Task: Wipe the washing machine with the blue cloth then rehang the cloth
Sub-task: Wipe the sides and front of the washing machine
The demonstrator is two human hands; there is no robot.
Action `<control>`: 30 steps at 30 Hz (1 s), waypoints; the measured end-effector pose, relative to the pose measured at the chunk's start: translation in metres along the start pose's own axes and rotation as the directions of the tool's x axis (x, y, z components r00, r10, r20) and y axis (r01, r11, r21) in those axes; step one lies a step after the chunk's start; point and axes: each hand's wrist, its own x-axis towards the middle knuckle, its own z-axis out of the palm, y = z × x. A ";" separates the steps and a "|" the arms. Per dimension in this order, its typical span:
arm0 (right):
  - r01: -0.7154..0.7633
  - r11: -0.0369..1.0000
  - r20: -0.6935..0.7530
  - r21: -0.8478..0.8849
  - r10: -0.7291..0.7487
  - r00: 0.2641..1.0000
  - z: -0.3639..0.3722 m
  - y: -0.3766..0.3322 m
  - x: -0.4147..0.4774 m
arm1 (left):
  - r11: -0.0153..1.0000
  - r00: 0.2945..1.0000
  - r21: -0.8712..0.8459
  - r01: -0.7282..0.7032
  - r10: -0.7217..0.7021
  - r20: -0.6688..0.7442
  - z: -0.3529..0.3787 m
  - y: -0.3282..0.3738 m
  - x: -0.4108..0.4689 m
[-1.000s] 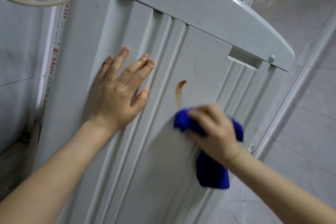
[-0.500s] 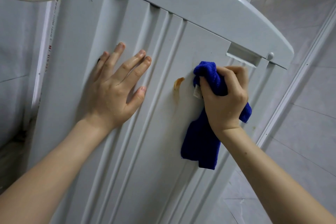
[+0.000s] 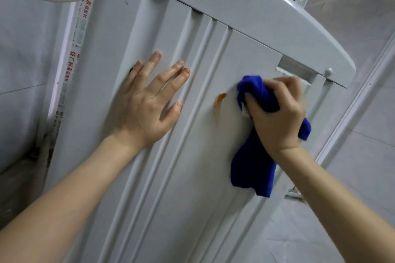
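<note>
On the washing machine, right hand gripping blue cloth has risen to three o'clock of the unwiped stain; left hand splayed flat.

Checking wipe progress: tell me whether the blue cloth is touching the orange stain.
Apart. Head view shows bare panel between the blue cloth and the orange stain.

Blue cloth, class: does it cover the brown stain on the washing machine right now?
No, the stain shows bare beside the cloth, which the right hand grips.
</note>
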 end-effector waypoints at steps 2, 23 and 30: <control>-0.076 0.997 -0.104 -0.025 0.073 0.992 0.006 0.003 0.034 | 1.000 1.000 0.001 -0.001 0.001 0.009 -0.001 0.000 0.000; 0.257 0.963 0.070 0.074 -0.263 0.962 0.028 -0.025 -0.043 | 1.000 1.000 -0.003 0.015 -0.015 0.006 0.000 0.000 -0.001; 0.435 0.887 0.282 0.156 -0.463 0.840 0.014 -0.017 -0.049 | 0.999 1.000 -0.040 0.005 -0.004 0.016 -0.001 -0.001 -0.002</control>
